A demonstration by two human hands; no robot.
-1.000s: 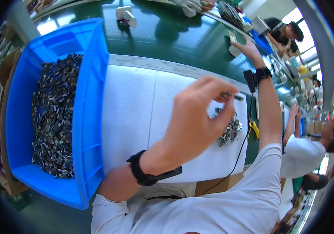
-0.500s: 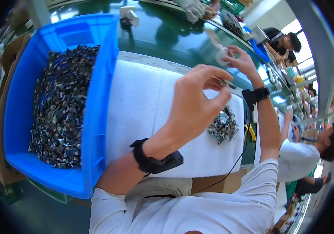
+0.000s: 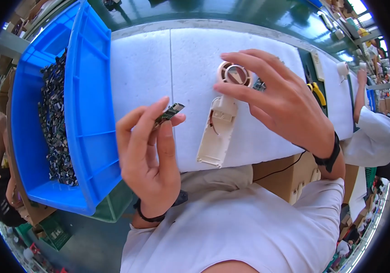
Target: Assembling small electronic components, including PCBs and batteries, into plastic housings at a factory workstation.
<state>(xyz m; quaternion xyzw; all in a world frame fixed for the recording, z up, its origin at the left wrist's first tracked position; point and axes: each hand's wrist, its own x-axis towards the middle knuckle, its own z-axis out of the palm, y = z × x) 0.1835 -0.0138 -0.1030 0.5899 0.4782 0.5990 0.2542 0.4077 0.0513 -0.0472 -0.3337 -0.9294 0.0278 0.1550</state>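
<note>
My left hand (image 3: 147, 152) pinches a small green circuit board (image 3: 170, 113) with a metal connector at its end, held above the white foam sheet (image 3: 142, 68). My right hand (image 3: 281, 100) has its thumb and fingers about the round end of a white plastic housing (image 3: 211, 141). This round end (image 3: 235, 75) has a ring with a shiny disc in the middle. The housing's long open handle points toward me, with thin wires (image 3: 212, 122) inside. A pile of small boards (image 3: 259, 84) is mostly hidden behind my right hand.
A blue bin (image 3: 92, 104) full of small circuit boards (image 3: 56, 123) stands on the left. Yellow-handled pliers (image 3: 317, 93) lie to the right on the green table (image 3: 268, 13). A cardboard box (image 3: 281, 175) is below the table edge. Another person's arm (image 3: 361, 93) shows at the far right.
My right hand has brought the white housing from the far side of the table to over the foam. My left hand has come back toward me with the circuit board. The view has shifted.
</note>
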